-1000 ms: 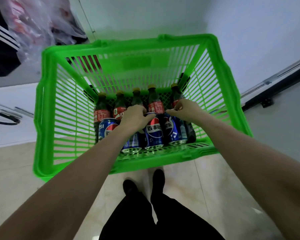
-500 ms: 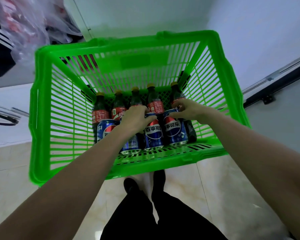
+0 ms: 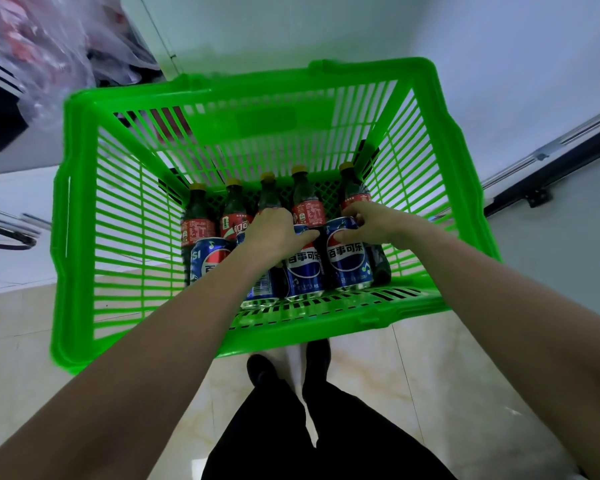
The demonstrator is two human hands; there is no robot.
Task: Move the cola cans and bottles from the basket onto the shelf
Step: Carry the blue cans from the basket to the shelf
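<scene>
Basically, I see right hand [image 3: 371, 225] fingers curled round the top of the rightmost blue can [image 3: 349, 259]; left hand [image 3: 274, 237] grips another can top (can itself mostly hidden). Cans and cola bottles [image 3: 305, 202] stand in the green basket [image 3: 84, 237], over pale tiled floor [image 3: 430, 375], white walls beyond.

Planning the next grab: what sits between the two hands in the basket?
In the head view, one blue cola can stands between the left hand and the right hand, with a red-labelled bottle right behind it.
</scene>
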